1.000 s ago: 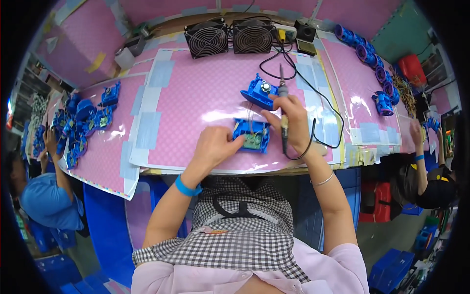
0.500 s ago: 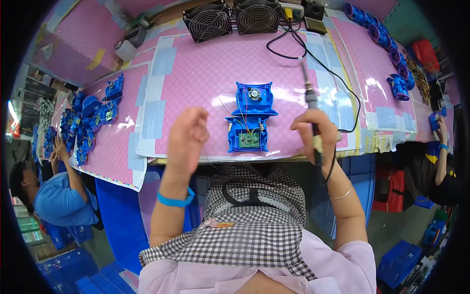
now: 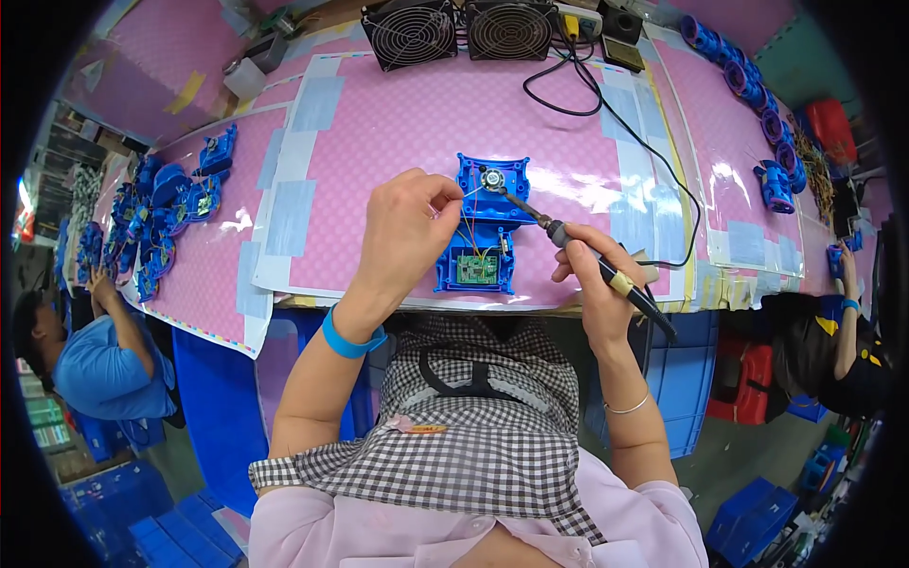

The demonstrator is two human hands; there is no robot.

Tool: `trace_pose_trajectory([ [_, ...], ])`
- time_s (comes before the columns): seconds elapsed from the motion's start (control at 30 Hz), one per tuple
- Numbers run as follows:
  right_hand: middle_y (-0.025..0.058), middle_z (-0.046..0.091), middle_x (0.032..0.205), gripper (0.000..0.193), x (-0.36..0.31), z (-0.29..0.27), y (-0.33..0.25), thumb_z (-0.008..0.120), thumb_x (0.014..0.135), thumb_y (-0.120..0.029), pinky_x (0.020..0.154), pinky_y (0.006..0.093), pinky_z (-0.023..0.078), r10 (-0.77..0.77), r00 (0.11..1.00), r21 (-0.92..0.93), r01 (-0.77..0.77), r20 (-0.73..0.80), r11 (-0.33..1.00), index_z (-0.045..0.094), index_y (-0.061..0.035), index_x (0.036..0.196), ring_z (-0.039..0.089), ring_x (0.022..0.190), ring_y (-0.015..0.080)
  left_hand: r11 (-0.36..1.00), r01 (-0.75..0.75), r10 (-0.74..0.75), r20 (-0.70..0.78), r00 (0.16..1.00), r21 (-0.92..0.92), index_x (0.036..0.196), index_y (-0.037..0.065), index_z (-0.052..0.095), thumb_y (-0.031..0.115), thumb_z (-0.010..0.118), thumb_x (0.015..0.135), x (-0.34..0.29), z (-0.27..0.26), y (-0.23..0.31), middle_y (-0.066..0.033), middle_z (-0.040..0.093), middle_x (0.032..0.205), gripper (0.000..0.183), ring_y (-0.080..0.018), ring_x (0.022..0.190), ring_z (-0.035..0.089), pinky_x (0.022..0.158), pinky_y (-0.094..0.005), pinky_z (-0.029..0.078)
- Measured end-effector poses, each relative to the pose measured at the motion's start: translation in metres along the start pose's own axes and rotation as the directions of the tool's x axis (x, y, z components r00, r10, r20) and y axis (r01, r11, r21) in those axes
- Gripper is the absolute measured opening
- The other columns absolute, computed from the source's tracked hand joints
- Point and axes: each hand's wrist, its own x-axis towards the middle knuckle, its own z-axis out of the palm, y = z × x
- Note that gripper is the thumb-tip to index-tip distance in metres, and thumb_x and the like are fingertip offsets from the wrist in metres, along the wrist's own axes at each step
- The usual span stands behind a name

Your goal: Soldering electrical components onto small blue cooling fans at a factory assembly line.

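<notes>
Blue housing [image 3: 490, 211], between left hand [image 3: 407, 225], pinching wire [image 3: 472, 192], and right hand [image 3: 600, 289], closed around soldering iron [image 3: 557, 230]

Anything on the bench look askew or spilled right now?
No spill shows. Left, blue housings lie jumbled at mixed angles, unlike the neater row at right; the open case by the soldering iron looks orderly.
</notes>
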Motion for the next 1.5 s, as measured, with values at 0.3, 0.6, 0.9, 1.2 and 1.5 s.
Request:
trace_pose_trajectory([
  [0.3,0.0134,0.068,0.084,0.022,0.008,0.006,0.007,0.059,0.09,-0.006,0.061,0.025,0.053,0.046,0.998,-0.002,-0.046,0.033,0.999,0.064,0.0071,0.108,0.065,0.064,0.0157,0.964,-0.141,0.132,0.053,0.99,0.225,0.079,0.002,0.07,0.003,0.066,0.07,0.009,0.013,-0.002,-0.011,0.063,0.071,0.009,-0.0233,0.064,0.062,0.059,-0.0345,0.048],
  [0.6,0.0101,0.066,0.082,0.019,0.012,0.001,0.009,0.064,0.083,-0.001,0.058,0.0228,0.049,-0.204,0.969,-0.279,0.237,0.142,0.93,0.067,0.0057,0.1,0.063,0.064,0.0127,0.965,-0.113,0.093,0.096,0.991,0.237,0.081,0.001,0.07,0.003,0.066,0.071,0.011,0.013,0.003,-0.0115,0.062,0.072,0.011,-0.0248,0.067,0.062,0.061,-0.0352,0.049],
  [0.9,0.0089,0.064,0.08,0.016,0.02,-0.017,0.001,0.061,0.086,-0.002,0.054,0.0217,0.044,-0.15,0.988,-0.187,0.151,0.018,0.971,0.066,0.0056,0.098,0.056,0.06,0.0099,0.966,-0.143,0.127,0.088,0.988,0.215,0.086,0.0,0.067,0.001,0.064,0.076,0.006,0.014,0.019,-0.0135,0.062,0.078,0.011,-0.0292,0.074,0.062,0.065,-0.0397,0.048],
  [1.2,0.0069,0.064,0.075,0.017,0.025,-0.018,0.008,0.062,0.086,-0.003,0.052,0.02,0.043,-0.153,0.984,-0.26,0.171,0.089,0.95,0.067,0.0042,0.1,0.056,0.058,0.0086,0.956,-0.2,0.181,0.105,0.978,0.215,0.09,0.001,0.061,0.0,0.062,0.076,0.012,0.032,0.015,-0.0135,0.062,0.077,0.014,-0.0302,0.071,0.062,0.064,-0.0407,0.048],
  [1.5,0.0063,0.064,0.075,0.016,0.027,-0.018,0.008,0.063,0.085,-0.002,0.052,0.0193,0.043,-0.156,0.982,-0.279,0.179,0.103,0.943,0.068,0.0038,0.099,0.056,0.058,0.0078,0.967,-0.17,0.146,0.137,0.98,0.188,0.088,0.0,0.062,0.002,0.062,0.076,0.016,0.039,0.013,-0.0147,0.063,0.078,0.012,-0.0305,0.073,0.063,0.065,-0.0402,0.049],
])
